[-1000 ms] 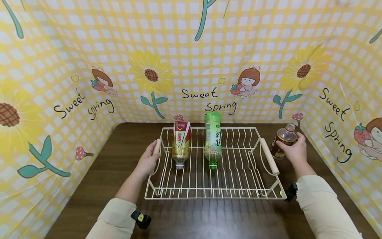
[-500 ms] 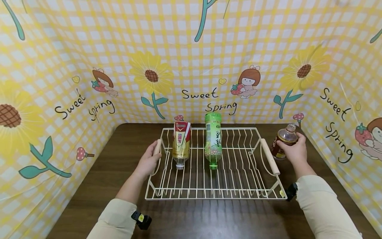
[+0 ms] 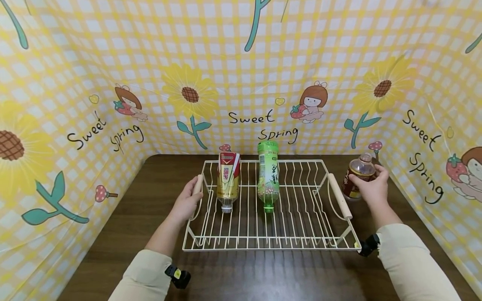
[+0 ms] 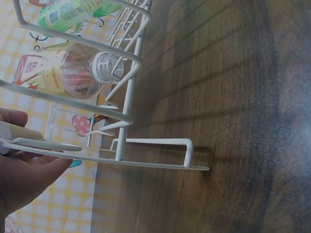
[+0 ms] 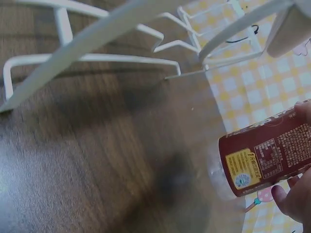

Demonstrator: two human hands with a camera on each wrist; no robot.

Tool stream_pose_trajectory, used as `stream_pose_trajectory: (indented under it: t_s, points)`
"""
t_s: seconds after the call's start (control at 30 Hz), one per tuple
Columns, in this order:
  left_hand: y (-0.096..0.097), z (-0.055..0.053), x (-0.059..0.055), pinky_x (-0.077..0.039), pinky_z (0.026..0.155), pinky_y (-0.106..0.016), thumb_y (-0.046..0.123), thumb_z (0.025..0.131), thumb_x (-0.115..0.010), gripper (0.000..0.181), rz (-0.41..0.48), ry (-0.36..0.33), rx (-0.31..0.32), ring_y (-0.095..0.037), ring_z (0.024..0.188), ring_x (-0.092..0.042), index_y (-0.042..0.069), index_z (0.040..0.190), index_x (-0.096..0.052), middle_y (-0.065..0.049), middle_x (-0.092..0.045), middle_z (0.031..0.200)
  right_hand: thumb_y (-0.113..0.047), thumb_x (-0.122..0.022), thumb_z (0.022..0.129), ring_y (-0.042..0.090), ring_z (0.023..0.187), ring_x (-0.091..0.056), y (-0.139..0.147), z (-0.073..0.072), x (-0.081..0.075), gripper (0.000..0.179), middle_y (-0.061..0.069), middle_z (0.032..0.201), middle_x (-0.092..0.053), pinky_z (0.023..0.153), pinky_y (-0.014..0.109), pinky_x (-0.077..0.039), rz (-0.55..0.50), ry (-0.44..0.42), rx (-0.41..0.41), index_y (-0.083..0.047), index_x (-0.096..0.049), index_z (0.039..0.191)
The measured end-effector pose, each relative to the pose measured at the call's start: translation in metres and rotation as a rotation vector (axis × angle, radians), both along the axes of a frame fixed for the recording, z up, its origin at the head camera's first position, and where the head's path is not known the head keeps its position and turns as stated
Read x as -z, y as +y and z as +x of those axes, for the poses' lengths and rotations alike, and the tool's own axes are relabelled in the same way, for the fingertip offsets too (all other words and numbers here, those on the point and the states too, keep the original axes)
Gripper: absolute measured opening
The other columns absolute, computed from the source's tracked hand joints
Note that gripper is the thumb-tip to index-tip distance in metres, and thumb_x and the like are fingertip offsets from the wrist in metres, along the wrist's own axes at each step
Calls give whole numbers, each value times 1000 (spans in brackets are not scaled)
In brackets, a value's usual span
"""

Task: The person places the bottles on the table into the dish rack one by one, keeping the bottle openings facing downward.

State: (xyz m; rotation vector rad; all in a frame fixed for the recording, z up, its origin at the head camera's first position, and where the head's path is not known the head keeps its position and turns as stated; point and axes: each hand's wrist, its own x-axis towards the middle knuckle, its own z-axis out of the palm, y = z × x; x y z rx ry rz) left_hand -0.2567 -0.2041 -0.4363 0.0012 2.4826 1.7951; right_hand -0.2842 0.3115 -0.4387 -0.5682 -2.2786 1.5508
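My left hand (image 3: 187, 201) grips the left wooden handle (image 3: 198, 185) of a cream wire dish rack (image 3: 271, 249). Two plastic drink bottles lean neck-down in the rack. One bottle (image 3: 227, 177) has a gold and red label, its bare threaded neck showing in the left wrist view; the other, a green bottle (image 3: 268, 173), lies to its right. Beyond the rack's right side, my right hand (image 3: 376, 190) holds an uncapped plastic bottle (image 3: 351, 188) with a dark red label. It stands nearly upright, thumb on the near side. In the right wrist view its clear base (image 5: 218, 174) shows low over the table.
The rack's right wooden handle (image 3: 340, 196) lies between the rack and the dark red bottle. A dark wood table (image 3: 226, 276) bears everything. Yellow checked cloth (image 3: 241, 83) walls in the back and both sides.
My right wrist has shifted very slightly to the right, still holding the dark red bottle. The left hand, the rack and its two bottles stay as they were.
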Motion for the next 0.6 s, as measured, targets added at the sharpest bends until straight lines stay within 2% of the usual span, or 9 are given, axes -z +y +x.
stream_pose_trajectory:
  t_s: [0.27,0.6]
  points:
    - [0,0,0,-14,122,-50,2,98,-41,66,-7,2,-4,-39,148,-18,0,156,-9,-23,-13,163,-27,-70,87,31,140,-36,-6,5,-15,90,14,159,-29,115,45,-32,-33,-2,-20,-14,-13,155]
    - [2,0,-1,-15,122,-51,3,99,-42,66,-13,-5,-10,-39,147,-19,1,156,-10,-23,-14,162,-30,-67,89,32,136,-38,-10,13,-38,88,17,157,-32,113,45,-34,33,24,-84,-15,-13,157]
